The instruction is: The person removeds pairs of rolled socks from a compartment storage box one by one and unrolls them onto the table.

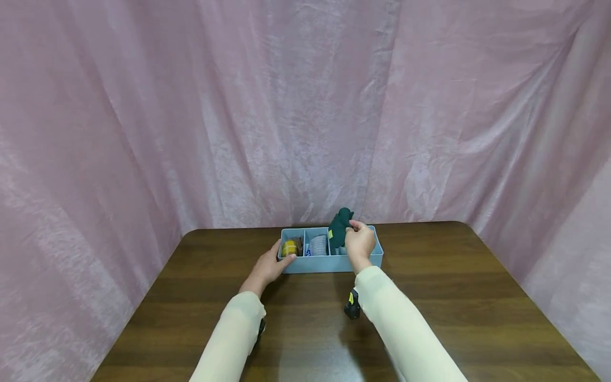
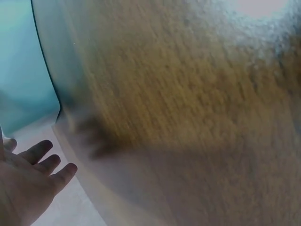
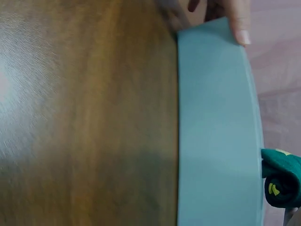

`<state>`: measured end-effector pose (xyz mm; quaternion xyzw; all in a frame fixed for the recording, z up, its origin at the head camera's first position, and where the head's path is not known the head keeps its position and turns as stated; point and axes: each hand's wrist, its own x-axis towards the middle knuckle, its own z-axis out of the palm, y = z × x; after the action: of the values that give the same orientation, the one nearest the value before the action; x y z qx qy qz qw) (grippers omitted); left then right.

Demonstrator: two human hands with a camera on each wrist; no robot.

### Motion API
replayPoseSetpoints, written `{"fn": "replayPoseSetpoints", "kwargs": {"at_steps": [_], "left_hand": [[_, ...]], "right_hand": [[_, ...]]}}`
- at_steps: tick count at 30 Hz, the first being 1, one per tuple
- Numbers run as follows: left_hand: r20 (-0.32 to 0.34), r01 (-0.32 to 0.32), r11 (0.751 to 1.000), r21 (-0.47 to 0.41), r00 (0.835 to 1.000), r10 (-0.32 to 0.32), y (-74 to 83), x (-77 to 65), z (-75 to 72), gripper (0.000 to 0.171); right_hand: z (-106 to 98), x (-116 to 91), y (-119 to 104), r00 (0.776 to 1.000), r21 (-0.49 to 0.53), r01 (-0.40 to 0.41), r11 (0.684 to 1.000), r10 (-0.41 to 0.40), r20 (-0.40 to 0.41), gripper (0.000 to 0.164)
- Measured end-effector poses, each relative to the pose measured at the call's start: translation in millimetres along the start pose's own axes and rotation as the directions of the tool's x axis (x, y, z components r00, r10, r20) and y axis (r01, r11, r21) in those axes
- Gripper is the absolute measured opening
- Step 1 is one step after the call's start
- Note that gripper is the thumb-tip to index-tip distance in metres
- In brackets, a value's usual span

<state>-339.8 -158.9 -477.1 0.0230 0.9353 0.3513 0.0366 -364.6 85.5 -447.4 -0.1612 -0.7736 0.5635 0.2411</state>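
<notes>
A light blue divided box (image 1: 317, 266) stands near the far side of the table. My left hand (image 1: 268, 265) rests on its left end, thumb on the front rim and fingers fairly straight along the side. With thumb and fingertips, my right hand (image 1: 360, 246) pinches a dark green sock-like cloth (image 1: 338, 232) over the right part of the box. A yellow patch shows on the cloth. In the right wrist view, a rolled part of the green cloth (image 3: 282, 176) shows beside the rim, yellow marks on it. The right hand hides part of the right compartment.
In the left compartment lie a yellow patterned roll (image 1: 289, 248) and a brown one (image 1: 299, 244). A pale grey ribbed roll (image 1: 318, 245) fills much of the middle one. The brown wooden table (image 1: 215, 265) ends at a pink curtain (image 1: 286, 106).
</notes>
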Motion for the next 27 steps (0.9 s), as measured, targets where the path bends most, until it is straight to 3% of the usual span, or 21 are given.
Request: {"fn": "replayPoseSetpoints", "kwargs": {"at_steps": [4, 8, 15, 20, 27], "left_hand": [[-0.003, -0.001, 1.000, 0.004, 1.000, 0.001, 0.6, 0.4, -2.0, 0.083], [-0.035, -0.042, 0.999, 0.013, 0.998, 0.042, 7.4, 1.6, -3.4, 0.081], [-0.118, -0.169, 0.986, -0.016, 0.979, 0.165, 39.0, 3.3, -4.4, 0.071], [-0.100, -0.234, 0.969, -0.077, 0.969, 0.226, 59.5, 1.5, -0.7, 0.066], [-0.038, -0.216, 0.964, -0.156, 0.976, 0.213, 79.8, -3.9, 8.4, 0.062]], "right_hand": [[-5.8, 0.8, -7.1, 1.000, 0.021, -0.027, 0.999, 0.027, 0.010, 0.020], [-10.3, 0.4, -8.6, 0.999, 0.036, -0.046, 0.998, 0.046, 0.021, 0.020], [-15.8, -2.4, -14.9, 0.996, 0.064, -0.080, 0.995, 0.077, 0.050, 0.022], [-17.1, -8.6, -25.4, 0.989, 0.115, -0.116, 0.987, 0.104, 0.106, 0.024], [-18.8, -21.6, -38.3, 0.986, 0.215, -0.137, 0.967, 0.111, 0.129, 0.022]]}}
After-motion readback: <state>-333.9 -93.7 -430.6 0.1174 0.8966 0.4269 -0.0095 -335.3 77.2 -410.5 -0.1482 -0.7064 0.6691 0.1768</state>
